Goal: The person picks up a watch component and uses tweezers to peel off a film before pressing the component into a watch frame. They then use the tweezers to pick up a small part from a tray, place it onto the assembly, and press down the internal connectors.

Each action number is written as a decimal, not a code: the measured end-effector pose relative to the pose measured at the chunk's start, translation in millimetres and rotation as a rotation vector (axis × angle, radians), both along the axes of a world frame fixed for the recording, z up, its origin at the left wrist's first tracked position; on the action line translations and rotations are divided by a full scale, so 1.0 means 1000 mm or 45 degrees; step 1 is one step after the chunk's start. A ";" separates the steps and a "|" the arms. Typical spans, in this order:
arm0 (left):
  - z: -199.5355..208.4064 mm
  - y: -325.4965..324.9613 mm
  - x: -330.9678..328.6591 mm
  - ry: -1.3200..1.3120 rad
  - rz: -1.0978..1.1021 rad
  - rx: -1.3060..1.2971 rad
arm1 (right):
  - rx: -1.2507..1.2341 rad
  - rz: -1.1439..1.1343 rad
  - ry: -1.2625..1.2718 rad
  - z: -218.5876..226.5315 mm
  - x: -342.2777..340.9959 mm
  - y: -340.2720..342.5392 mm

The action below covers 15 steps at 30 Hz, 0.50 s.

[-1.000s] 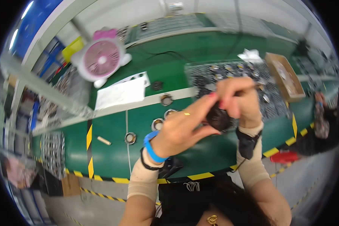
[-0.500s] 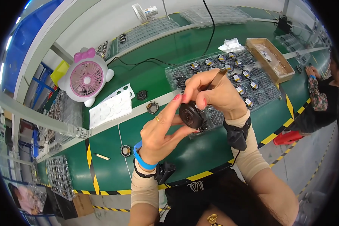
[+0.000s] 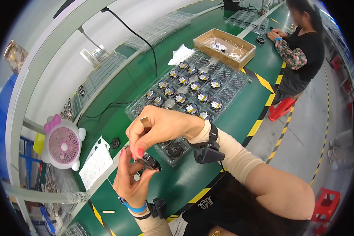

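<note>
My left hand (image 3: 131, 183) is closed around the edge of a round black watch case (image 3: 151, 161), which is tilted on its side. The thumb and fingertips of my right hand (image 3: 161, 128) meet at the upper edge of this case. Tucked in that hand is a pair of tweezers (image 3: 145, 122); only its flat, brownish end shows, and the tips are hidden. Just beyond my hands lies a clear plastic tray (image 3: 228, 92) with several round black modules bearing yellow and white labels. Another black round part (image 3: 174, 149) sits in the tray's near corner, beneath my right wrist.
A wooden box (image 3: 224, 51) with white cords stands behind the tray, beside a white tissue (image 3: 181, 54). To the left are a pink and white fan (image 3: 63, 145), a white sticker sheet (image 3: 96, 165) and a black ring part (image 3: 115, 142). A co-worker (image 3: 303, 47) sits at the far right.
The view has swung to the right, bringing more of the tray and the co-worker in. The black case has been turned from face-on to nearly edge-on between my hands.
</note>
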<state>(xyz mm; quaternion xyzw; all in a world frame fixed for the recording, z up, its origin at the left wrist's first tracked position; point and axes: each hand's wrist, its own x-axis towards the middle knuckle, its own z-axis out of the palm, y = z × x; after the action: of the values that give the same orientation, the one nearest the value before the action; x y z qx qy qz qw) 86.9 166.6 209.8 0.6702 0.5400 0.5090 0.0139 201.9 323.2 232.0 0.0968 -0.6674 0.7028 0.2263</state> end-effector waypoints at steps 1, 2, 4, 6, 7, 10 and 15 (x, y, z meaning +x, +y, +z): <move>0.000 0.000 0.000 0.015 0.005 -0.016 | -0.039 0.009 -0.002 0.001 0.000 -0.002; 0.000 0.001 0.000 0.018 0.005 -0.017 | -0.078 0.020 -0.004 0.002 -0.001 -0.004; -0.002 0.001 0.000 -0.117 0.052 -0.003 | -0.119 0.035 -0.002 0.005 -0.002 -0.006; -0.002 0.004 0.004 -0.187 0.061 0.005 | -0.205 0.005 0.011 0.009 0.000 -0.006; -0.001 0.006 0.006 -0.193 0.069 0.022 | -0.248 -0.008 0.019 0.010 0.001 -0.006; 0.000 0.008 0.007 -0.203 0.084 0.055 | -0.141 0.027 0.074 0.003 0.003 0.001; -0.001 0.004 0.006 -0.045 0.058 -0.028 | -0.120 0.042 0.077 0.000 0.002 0.000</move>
<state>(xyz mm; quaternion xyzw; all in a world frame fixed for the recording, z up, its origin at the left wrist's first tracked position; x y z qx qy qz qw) 93.1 170.3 208.5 0.6484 0.5603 0.5150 0.0193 204.0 323.3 231.8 0.1183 -0.6249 0.7338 0.2388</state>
